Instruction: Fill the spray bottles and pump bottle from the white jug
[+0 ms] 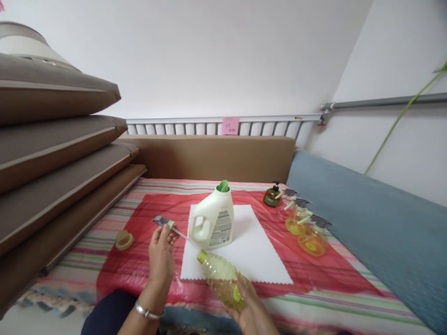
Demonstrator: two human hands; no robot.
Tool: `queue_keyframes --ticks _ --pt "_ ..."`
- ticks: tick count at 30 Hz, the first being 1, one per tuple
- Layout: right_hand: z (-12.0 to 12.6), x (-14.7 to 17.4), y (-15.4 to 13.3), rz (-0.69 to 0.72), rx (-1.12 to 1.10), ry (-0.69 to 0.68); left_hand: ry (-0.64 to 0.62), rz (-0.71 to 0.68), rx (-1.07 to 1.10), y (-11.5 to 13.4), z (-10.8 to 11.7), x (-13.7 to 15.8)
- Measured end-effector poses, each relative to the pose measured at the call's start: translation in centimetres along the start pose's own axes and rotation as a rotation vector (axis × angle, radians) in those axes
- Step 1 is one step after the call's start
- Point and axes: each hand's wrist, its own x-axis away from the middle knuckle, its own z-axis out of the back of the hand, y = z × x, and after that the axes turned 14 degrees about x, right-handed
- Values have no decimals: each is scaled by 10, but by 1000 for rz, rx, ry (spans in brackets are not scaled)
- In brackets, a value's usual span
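My left hand (162,253) is closed around a pump dispenser top (161,220) with a grey head and a pale green collar. Its thin straw points to the right, toward a big pale green detergent jug (215,218). In my right hand (250,304) is a clear plastic bottle (219,278), tilted to the left, with a yellow-green neck and some yellowish liquid in its lower part. The jug stands upright on a white sheet (260,251), just beyond the bottle. A green scoop-like spout shows in the jug's open mouth.
A round pale yellow cap (123,239) lies on the red plastic sheet (129,260) at left. Several pump bottles stand at right, among them a dark green one (271,195) and a yellow one (313,242). Stacked cushions (63,163) rise at left; a blue-grey panel (352,209) borders the right.
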Motion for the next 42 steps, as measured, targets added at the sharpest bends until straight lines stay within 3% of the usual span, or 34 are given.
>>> queue_keyframes --ticks 9,16,20,28,34,37,42 --pt "3 -1 6 24 17 29 -43 -96 -86 11 -6 6" --pt "-16 3 0 110 13 -76 -125 79 -254 -23 -2 53" --pt "-24 7 -7 158 -18 -131 -158 180 -261 -29 -6 69" --pt "-28 8 -6 129 -13 -165 -192 192 -217 -22 -11 71" --pt "-26 14 -7 30 91 -136 -206 176 -281 -22 -7 68" --pt "-24 18 -9 52 116 -192 -202 177 -311 -21 -9 67" --pt "-16 15 -4 53 116 -230 -220 253 -198 -16 -13 64"
